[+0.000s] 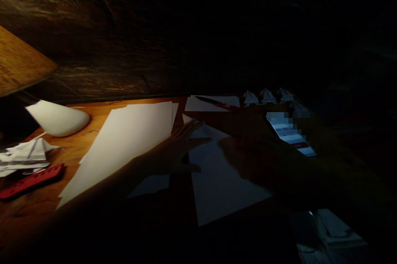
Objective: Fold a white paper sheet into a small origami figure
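Observation:
A white sheet of paper [214, 181] lies at an angle on the wooden table, dim in shadow. My left hand [186, 144] rests over its left side, fingers stretched out and spread, thumb apart from them. On the sheet's right side is my right hand [238, 156], so dark and smeared that its fingers cannot be made out. Left of both hands lies a stack of white paper [124, 135], lit by the lamp, and my left forearm crosses in front of it.
Behind are more paper [198, 104] with a red-handled knife [214, 102] on it, and several folded paper shapes [267, 95]. A lit phone [288, 133] lies right. Leftward are a lampshade [21, 63], a white rounded object [58, 119], folded paper [27, 154] and a red bar [34, 181].

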The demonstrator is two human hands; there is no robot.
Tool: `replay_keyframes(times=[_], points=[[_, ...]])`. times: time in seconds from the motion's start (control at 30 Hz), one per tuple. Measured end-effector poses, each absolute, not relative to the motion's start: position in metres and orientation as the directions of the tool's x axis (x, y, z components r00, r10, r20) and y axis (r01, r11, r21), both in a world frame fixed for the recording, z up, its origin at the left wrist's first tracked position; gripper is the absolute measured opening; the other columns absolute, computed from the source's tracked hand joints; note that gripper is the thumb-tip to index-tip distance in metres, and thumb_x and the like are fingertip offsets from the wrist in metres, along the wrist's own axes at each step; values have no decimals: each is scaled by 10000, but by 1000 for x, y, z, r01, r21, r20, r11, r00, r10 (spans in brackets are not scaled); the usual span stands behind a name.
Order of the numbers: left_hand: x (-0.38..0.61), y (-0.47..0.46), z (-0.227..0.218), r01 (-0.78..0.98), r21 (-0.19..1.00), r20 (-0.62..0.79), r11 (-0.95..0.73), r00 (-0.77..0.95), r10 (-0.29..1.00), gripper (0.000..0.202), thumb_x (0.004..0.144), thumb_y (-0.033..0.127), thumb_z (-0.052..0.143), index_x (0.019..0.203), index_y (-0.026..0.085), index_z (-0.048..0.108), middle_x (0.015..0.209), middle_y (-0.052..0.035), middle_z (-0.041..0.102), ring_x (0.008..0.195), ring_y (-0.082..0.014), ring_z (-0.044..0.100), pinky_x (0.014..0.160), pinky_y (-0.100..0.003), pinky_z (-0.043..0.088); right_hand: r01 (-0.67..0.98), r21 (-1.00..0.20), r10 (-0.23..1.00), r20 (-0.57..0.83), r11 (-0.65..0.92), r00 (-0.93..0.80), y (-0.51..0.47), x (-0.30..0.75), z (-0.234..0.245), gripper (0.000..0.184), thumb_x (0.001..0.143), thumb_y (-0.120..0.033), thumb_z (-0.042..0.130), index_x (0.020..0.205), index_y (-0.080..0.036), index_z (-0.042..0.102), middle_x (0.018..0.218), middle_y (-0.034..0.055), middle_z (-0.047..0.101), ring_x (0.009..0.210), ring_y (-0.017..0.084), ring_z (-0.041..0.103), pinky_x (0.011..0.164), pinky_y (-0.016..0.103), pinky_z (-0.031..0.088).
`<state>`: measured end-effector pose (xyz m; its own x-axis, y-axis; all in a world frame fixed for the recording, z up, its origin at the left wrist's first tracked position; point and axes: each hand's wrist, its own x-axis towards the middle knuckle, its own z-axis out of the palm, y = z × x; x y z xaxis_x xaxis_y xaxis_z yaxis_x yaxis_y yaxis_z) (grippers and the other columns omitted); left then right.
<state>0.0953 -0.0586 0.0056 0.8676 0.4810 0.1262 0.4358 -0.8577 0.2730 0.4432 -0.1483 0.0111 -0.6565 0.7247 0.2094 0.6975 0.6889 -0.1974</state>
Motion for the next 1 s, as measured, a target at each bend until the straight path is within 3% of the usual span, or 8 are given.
replay_keyframes(times=[0.17,0.43,0.67,0.77,0.9,1.0], points=[[96,-59,7,456,244,96,-856,867,489,834,869,702,684,1577,358,410,1739,-125,119,1563,-489,179,1184,-742,311,719,-136,732,137,681,-668,-150,445,11,656,954,-430,653,1567,-312,451,1566,73,548,1409,345,526,1121,578,467],[96,-59,7,452,234,115,-861,866,486,837,859,691,703,1577,385,400,1733,-105,147,1555,-472,206,1199,-726,297,779,-127,787,183,614,-590,-169,467,6,664,929,-483,657,1553,-352,472,1505,76,608,1294,364,622,1035,567,524],[97,-59,10,447,231,109,-864,871,480,834,862,684,707,1576,373,409,1735,-109,141,1557,-467,214,1215,-710,291,795,-30,779,224,606,-586,-182,480,11,679,915,-448,631,1533,-209,483,1396,161,680,1149,363,701,920,538,560],[98,-59,10,445,230,103,-866,873,476,834,867,672,711,1578,357,410,1735,-116,136,1561,-476,197,1208,-725,285,809,-46,799,203,586,-567,-185,480,16,640,927,-430,611,1513,-196,503,1361,167,696,1085,348,719,855,508,570],[98,-59,10,437,246,109,-865,875,472,822,872,658,715,1573,349,417,1740,-108,124,1564,-468,192,1214,-726,271,843,-87,842,167,530,-513,-185,477,18,560,923,-348,608,1463,-204,568,1350,154,695,1107,329,694,879,474,549],[97,-59,10,437,229,108,-870,876,469,820,881,670,695,1575,339,411,1739,-123,118,1567,-463,188,1209,-724,281,844,-68,838,182,532,-514,-183,475,18,533,903,-393,639,1381,-157,626,1321,177,698,1101,338,681,874,470,543]])
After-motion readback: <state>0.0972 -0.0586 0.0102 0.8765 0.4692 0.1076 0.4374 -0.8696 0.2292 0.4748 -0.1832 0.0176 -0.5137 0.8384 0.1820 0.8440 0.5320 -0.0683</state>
